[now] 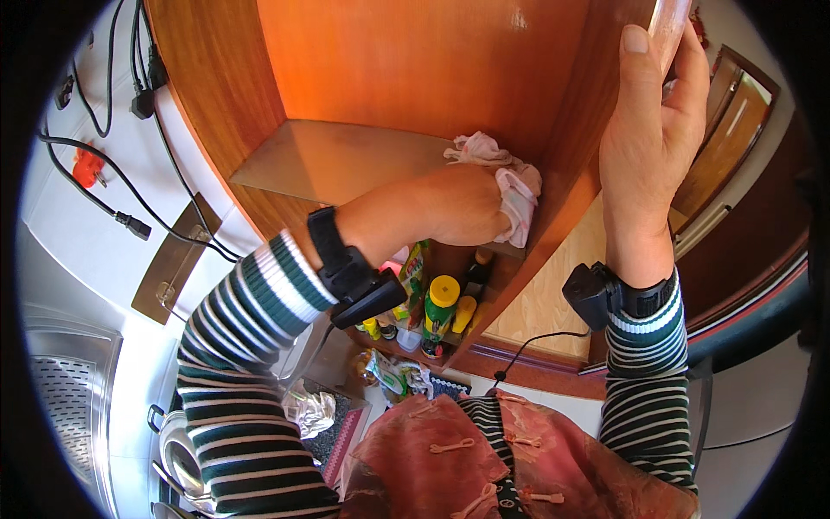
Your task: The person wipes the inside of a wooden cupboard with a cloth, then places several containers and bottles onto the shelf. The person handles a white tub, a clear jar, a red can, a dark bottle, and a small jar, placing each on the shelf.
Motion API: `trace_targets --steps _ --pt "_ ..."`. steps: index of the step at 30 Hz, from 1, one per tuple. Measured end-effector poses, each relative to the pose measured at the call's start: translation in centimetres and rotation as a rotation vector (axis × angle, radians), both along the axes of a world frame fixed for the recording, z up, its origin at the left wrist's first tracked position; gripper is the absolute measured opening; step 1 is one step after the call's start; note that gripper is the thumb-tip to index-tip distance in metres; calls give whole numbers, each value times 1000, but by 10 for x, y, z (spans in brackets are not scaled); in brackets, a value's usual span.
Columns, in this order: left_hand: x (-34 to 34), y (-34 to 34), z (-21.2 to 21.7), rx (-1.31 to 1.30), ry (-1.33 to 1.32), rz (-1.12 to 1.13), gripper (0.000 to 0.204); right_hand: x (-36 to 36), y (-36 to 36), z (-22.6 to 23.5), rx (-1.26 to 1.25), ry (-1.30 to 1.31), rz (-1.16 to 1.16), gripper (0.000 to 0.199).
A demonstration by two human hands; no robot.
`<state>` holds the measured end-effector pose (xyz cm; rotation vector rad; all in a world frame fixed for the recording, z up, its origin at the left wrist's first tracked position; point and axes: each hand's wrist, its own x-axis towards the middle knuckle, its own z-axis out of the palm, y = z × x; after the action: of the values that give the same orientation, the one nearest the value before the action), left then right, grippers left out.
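My left hand (pixel 462 206) is closed around a crumpled pink and white cloth (pixel 506 173) and presses it onto the front right corner of a grey shelf (pixel 337 160) inside a wooden wall cabinet (pixel 398 60). My right hand (pixel 653 130) grips the edge of the open cabinet door (pixel 670 30) at the upper right, thumb on the near face and fingers curled behind. Both wrists wear black strapped devices over striped sleeves.
On the lower shelf stand several bottles, one with a yellow cap (pixel 443 303). A white wall at left carries black cables and plugs (pixel 130 221). A metal sink (pixel 69 389) and pots (pixel 181 450) lie at the lower left. A brown door (pixel 731 130) is at right.
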<state>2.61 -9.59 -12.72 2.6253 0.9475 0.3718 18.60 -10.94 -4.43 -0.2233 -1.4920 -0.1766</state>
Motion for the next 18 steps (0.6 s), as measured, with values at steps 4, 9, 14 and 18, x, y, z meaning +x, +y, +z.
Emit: trace_targets --steps 4,9,14,18 --pt "-19 -12 -1 85 -23 -156 36 -2 -4 -3 -47 31 47 44" --pt "-28 -8 -14 155 -98 -225 47 -5 -7 -3 -66 53 165 44" --pt "-29 -1 -13 204 8 -224 35 -6 -9 -3 -78 44 74 44" --pt "-30 0 -9 248 29 -260 29 -3 -6 -4 -75 65 51 44"
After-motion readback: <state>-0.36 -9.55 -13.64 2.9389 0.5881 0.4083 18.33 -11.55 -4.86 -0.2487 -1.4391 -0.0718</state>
